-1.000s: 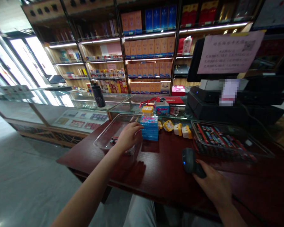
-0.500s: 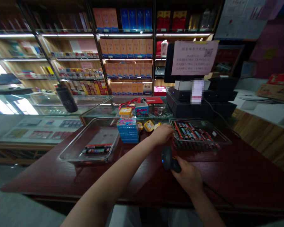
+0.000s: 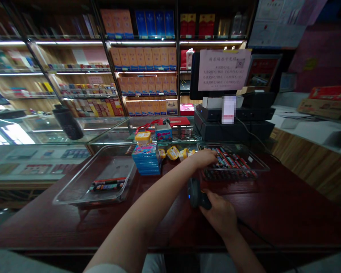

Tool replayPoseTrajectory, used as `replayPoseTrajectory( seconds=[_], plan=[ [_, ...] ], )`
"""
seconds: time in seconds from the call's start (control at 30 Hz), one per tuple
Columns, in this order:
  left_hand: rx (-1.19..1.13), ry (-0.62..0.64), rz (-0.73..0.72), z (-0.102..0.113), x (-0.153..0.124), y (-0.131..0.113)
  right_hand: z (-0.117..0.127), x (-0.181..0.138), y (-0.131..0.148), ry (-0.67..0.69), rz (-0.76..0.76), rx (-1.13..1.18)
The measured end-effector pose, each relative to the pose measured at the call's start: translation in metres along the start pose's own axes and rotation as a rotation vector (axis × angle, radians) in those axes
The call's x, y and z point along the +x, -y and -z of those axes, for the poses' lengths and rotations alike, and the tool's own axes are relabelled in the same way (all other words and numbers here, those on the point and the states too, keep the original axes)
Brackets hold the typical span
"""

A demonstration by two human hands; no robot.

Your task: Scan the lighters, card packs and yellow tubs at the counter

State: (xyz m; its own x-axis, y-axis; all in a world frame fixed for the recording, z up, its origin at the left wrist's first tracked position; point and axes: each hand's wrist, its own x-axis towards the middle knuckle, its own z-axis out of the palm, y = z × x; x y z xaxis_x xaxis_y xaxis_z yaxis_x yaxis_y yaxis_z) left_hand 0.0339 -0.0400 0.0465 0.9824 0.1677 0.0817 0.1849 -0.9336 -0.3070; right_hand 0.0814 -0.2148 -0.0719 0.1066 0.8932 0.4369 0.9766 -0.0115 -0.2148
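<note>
My left hand reaches over the near-left rim of the right clear plastic tray. Its fingers bend down among slim dark tubes with colourful wrappers; their tips are too hidden to show a grip. Closer to me, my right hand is wrapped round the handle of a black barcode scanner, which shows a small blue light and trails a cable. The left clear tray holds a few similar tubes. Between the trays stands a stack of blue boxes, with small yellow-lidded tubs beside it.
Behind the tubs, an opened blue box sits on the glass counter. A monitor with a pink paper sign rises behind the right tray. To the left stands a black bottle. Stocked shelves line the back.
My left hand has moved farther right, from the tray's edge to over the tubes. My right hand keeps hold of the scanner. The whole view has shifted slightly.
</note>
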Motion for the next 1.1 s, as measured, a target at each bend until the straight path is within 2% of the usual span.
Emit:
replayPoseTrajectory(
  seconds=[0.17, 0.33, 0.5, 0.6, 0.7, 0.83, 0.93, 1.1],
  plan=[
    [-0.176, -0.168, 0.2, -0.004, -0.021, 0.007, -0.001, 0.0, -0.001, -0.025, 0.012, 0.034],
    [-0.382, -0.411, 0.441, -0.012, -0.069, 0.006, 0.0, 0.0, -0.001, -0.017, -0.005, 0.045],
    [-0.624, -0.752, 0.7, -0.028, -0.125, -0.014, -0.002, -0.001, -0.002, -0.003, -0.006, 0.059],
    [-0.878, -0.885, 0.861, -0.044, -0.157, -0.034, -0.004, -0.003, -0.004, 0.016, -0.007, 0.094],
    [-1.052, -0.961, 1.023, -0.058, -0.184, -0.055, -0.005, -0.004, -0.005, 0.014, -0.003, 0.119],
    [-1.135, -0.994, 1.19, -0.071, -0.208, -0.078, -0.002, -0.005, -0.004, 0.023, 0.045, 0.173],
    [-1.161, -1.062, 1.234, -0.075, -0.217, -0.087, 0.006, -0.004, 0.0, 0.067, 0.061, 0.263],
    [-1.208, -1.117, 1.275, -0.079, -0.223, -0.092, 0.022, -0.003, 0.014, 0.217, -0.104, 0.609]
  ],
)
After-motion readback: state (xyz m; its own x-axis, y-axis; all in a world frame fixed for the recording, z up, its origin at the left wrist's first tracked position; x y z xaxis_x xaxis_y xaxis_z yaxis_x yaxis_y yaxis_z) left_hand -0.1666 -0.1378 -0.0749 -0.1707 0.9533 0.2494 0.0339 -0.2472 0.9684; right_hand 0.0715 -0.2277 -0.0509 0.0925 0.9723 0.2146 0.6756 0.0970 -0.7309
